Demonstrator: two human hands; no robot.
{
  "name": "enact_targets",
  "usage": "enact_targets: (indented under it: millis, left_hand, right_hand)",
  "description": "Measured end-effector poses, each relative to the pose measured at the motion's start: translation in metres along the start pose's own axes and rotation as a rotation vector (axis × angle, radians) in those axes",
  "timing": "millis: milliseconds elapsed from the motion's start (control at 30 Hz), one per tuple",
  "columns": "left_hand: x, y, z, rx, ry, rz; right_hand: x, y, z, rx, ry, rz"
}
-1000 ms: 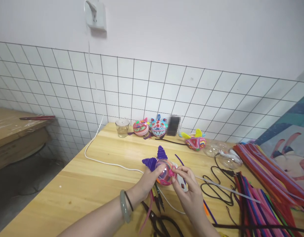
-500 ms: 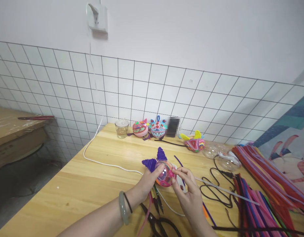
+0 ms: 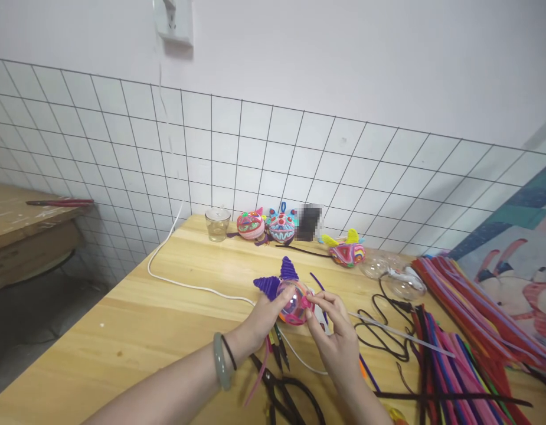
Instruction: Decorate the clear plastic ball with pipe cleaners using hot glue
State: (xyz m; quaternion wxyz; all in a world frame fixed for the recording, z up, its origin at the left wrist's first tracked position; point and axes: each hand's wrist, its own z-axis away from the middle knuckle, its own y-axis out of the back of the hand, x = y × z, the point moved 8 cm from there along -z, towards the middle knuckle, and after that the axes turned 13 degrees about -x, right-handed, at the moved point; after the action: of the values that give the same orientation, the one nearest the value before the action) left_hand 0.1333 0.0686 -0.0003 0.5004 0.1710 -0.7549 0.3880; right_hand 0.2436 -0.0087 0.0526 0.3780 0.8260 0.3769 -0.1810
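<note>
My left hand (image 3: 262, 321) grips a clear plastic ball (image 3: 292, 302) wrapped in pink pipe cleaner, with two purple pipe-cleaner ears (image 3: 277, 280) on top. My right hand (image 3: 333, 337) pinches the pink strand against the ball's right side with thumb and forefinger. A green bangle and a black band sit on my left wrist. Both hands hover just above the wooden table (image 3: 157, 330), near its middle.
Scissors (image 3: 281, 389) and small snips lie under my hands. Pipe cleaners (image 3: 458, 354) are piled at the right, beside black cords (image 3: 383, 330) and clear half-shells (image 3: 396, 277). Three finished decorated balls (image 3: 281, 227) and a glass jar (image 3: 218, 223) stand by the tiled wall. A white cable (image 3: 184, 283) crosses the table.
The view has tilted down slightly. My hands stay on the ball, with the right fingers working the pink strand a little further round it.
</note>
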Motion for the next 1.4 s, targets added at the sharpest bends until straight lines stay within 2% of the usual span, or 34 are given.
enact_targets:
  millis: [333, 733, 1133, 1400]
  left_hand:
    - [0.004, -0.002, -0.003, 0.022, -0.018, -0.001]
    - [0.006, -0.002, -0.001, -0.002, -0.016, -0.042]
    - [0.006, 0.005, 0.001, 0.053, -0.016, -0.035]
    - [0.005, 0.008, 0.002, 0.054, -0.022, -0.015]
  right_hand:
    - [0.009, -0.002, 0.003, -0.034, -0.012, 0.010]
    - [0.007, -0.002, 0.003, -0.018, -0.045, -0.015]
    - [0.002, -0.005, 0.004, 0.030, 0.034, -0.013]
    - [0.004, -0.006, 0.010, 0.086, 0.009, -0.005]
